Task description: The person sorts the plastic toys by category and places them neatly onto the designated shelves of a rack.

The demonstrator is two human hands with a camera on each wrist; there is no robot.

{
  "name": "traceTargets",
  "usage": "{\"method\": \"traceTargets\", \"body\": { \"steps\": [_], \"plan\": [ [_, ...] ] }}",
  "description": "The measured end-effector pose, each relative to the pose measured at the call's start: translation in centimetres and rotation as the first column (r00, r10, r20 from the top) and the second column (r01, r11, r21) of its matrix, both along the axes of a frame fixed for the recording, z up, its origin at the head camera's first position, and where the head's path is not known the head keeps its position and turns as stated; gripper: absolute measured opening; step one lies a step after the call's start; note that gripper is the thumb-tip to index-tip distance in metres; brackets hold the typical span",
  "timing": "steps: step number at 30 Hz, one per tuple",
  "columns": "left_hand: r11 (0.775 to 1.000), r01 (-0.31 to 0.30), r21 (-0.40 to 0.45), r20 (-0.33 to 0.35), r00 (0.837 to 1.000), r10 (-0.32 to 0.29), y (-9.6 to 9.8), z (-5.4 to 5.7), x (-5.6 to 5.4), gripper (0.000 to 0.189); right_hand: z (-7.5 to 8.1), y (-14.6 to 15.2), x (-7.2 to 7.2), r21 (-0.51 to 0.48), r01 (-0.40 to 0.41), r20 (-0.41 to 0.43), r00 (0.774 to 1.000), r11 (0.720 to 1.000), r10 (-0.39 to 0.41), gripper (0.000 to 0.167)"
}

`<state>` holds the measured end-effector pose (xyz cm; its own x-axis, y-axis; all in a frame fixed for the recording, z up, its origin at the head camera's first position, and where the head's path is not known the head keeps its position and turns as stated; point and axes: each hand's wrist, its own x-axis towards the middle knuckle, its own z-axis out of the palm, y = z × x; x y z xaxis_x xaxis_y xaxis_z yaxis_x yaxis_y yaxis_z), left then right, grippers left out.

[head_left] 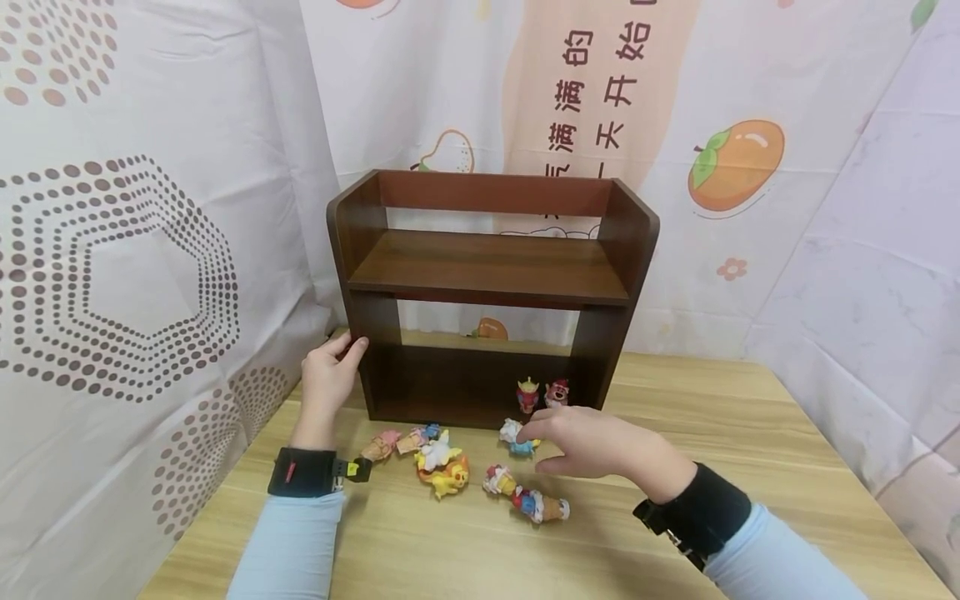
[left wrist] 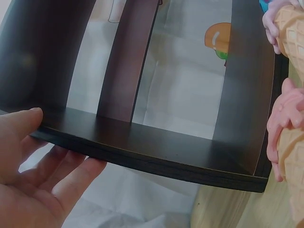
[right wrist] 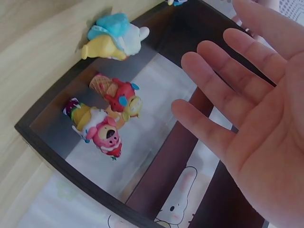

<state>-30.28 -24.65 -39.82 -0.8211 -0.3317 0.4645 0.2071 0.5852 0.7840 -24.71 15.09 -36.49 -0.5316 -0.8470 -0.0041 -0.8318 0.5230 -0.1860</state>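
Observation:
A dark brown two-tier wooden shelf [head_left: 487, 262] stands upright on the table. My left hand [head_left: 330, 375] holds its left side panel, thumb at the front edge and fingers around the outside. My right hand [head_left: 596, 442], fingers extended, is just beside a white, blue and yellow figurine [head_left: 516, 437] lying before the shelf. In the right wrist view the palm [right wrist: 270, 128] holds nothing. On the lower tier, at its right end, stand a red figurine with a yellow head [head_left: 528, 395] and a pink bear figurine [head_left: 557, 393], both on cone-shaped bases.
Several figurines lie on the table [head_left: 675, 533]: a pink cone [head_left: 381, 446], a blue-topped cone [head_left: 416, 438], a white one [head_left: 437, 451], an orange-yellow one [head_left: 447, 478], a pink-white one [head_left: 498, 480] and a red-blue cone [head_left: 540, 506]. Printed curtains [head_left: 720, 300] hang behind.

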Motion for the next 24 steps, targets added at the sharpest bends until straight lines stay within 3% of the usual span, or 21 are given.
{"method": "traceTargets", "body": {
  "steps": [13, 24],
  "plan": [
    [1.0, 0.007, 0.0, -0.018, 1.0, -0.007, 0.0, 0.0, 0.0, 0.043, -1.7, -0.4, 0.6, 0.106, 0.017, 0.156, 0.987, 0.994, -0.034, 0.039],
    [1.0, 0.001, 0.004, -0.009, 1.0, -0.001, 0.1, 0.1, 0.1, 0.042, -3.4, -0.2, 0.6, 0.087, -0.087, 0.166, 0.983, 0.992, 0.071, 0.041]
  ]
}}
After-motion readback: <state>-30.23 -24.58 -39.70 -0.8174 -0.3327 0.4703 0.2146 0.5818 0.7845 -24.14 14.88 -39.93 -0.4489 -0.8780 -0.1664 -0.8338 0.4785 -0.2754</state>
